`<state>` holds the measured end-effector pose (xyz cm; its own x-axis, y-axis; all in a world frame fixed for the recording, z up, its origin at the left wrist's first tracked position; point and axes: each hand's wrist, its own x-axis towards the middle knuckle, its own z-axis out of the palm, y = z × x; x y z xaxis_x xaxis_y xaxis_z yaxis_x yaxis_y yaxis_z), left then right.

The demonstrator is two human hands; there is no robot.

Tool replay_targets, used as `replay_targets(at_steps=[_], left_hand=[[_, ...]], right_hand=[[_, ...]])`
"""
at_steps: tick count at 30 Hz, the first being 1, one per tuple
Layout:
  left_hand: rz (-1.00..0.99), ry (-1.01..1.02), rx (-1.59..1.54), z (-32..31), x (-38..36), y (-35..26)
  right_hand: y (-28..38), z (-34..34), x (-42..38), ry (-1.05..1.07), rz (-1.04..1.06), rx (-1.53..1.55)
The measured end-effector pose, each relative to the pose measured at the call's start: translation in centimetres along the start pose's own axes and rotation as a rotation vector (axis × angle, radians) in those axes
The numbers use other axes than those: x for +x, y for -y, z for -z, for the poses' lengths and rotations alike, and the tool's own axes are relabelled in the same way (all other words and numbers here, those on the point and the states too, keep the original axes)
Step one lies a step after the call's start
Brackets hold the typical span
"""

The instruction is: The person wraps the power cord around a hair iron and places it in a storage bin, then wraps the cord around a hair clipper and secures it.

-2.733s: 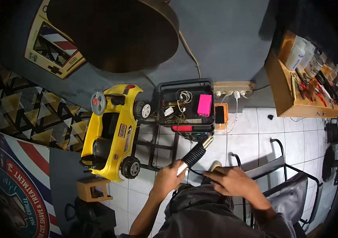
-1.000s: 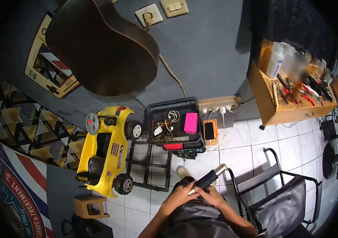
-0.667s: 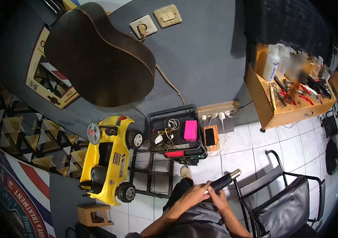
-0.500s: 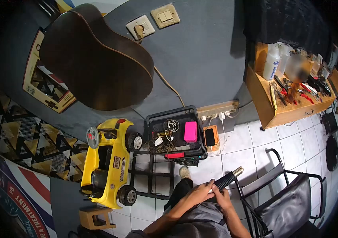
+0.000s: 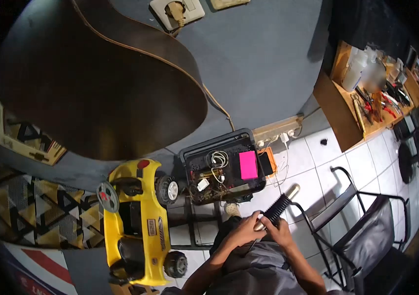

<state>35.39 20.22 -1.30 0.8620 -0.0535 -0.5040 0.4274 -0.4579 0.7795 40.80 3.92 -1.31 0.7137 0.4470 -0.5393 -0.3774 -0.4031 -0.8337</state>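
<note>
Left hand (image 5: 245, 232) and right hand (image 5: 279, 233) clasped round near end of tube (image 5: 279, 207); likely heavy, stiff, slick at metal tip (image 5: 293, 190); ribbed sleeve (image 5: 276, 210) better hold.

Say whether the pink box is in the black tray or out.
In: the pink box lies wholly inside the black tray's rim.

The tool (image 5: 277, 207) slants away from me to the right, its black ribbed sleeve (image 5: 275, 209) between pale metallic ends, the far tip (image 5: 293, 191) rounded, the near end partly hidden where my left hand (image 5: 248, 231) and right hand (image 5: 281, 233) grip it
</note>
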Motion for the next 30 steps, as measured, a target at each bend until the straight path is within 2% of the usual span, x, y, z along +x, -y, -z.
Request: replay_targets(at_steps=[1,2,4,5,6,8,9,12,13,14,16,17,18,20,22,24,26,27,28,30], left_hand=[[-0.001,0.013,-0.009,1.3,0.7,1.1],[0.08,0.052,-0.018,3.4,1.0,0.7],[0.009,-0.129,-0.023,5.7,1.2,2.7],[-0.085,-0.254,0.041,6.2,1.6,4.4],[-0.089,-0.227,0.054,7.2,2.0,6.1],[-0.12,-0.2,0.079,9.6,2.1,8.0],[-0.124,-0.172,0.094,10.5,2.6,9.0],[-0.073,-0.24,0.249,12.6,3.0,11.2],[-0.012,-0.262,0.264,13.3,3.0,10.6],[-0.015,-0.25,0.274,14.0,3.3,10.9],[0.024,-0.262,0.206,15.1,3.2,11.8],[0.154,-0.264,0.147,15.5,3.0,12.3],[0.16,-0.249,0.159,16.1,2.5,12.9],[0.056,-0.258,-0.01,18.0,1.7,13.4],[0.094,-0.195,0.02,19.9,0.6,13.0],[0.146,-0.173,-0.017,20.8,-0.1,13.1],[0.146,-0.185,0.016,20.7,-0.9,13.1],[0.138,-0.173,-0.073,20.4,-1.3,15.7],[0.136,-0.188,0.042,20.1,-1.8,15.5],[0.328,-0.175,0.016,19.4,-2.4,12.0]], right_hand=[[-1.0,-1.9,1.7,-0.017,0.132,0.011],[1.3,-3.1,2.3,-0.061,0.158,-0.112],[2.6,-5.3,5.0,-0.035,0.196,-0.179],[3.1,-6.5,6.2,-0.05,0.231,-0.241],[1.7,-7.9,8.0,-0.081,0.182,-0.404],[1.6,-10.3,9.5,-0.139,0.242,-0.655],[3.6,-11.2,9.4,-0.156,0.097,-0.637],[4.3,-13.7,10.1,-0.212,0.094,-0.592],[3.4,-13.9,10.8,-0.102,0.134,-0.554],[2.3,-14.1,11.7,-0.11,0.128,-0.542],[0.1,-14.4,13.1,0.123,0.253,-0.206],[0.4,-13.3,13.1,0.246,0.213,-0.034],[0.3,-13.5,14.1,0.24,0.205,-0.016],[0.1,-14.7,17.1,-0.115,0.133,-0.313],[1.2,-16.2,20.9,-0.175,0.268,-0.49],[0.0,-19.3,26.6,-0.203,0.476,-0.696],[1.4,-21.0,30.2,-0.137,0.472,-0.915],[1.9,-21.5,31.6,-0.046,0.38,-0.971],[0.9,-22.5,33.2,-0.079,0.289,-1.078],[0.6,-22.5,34.5,-0.014,0.135,-1.043]])
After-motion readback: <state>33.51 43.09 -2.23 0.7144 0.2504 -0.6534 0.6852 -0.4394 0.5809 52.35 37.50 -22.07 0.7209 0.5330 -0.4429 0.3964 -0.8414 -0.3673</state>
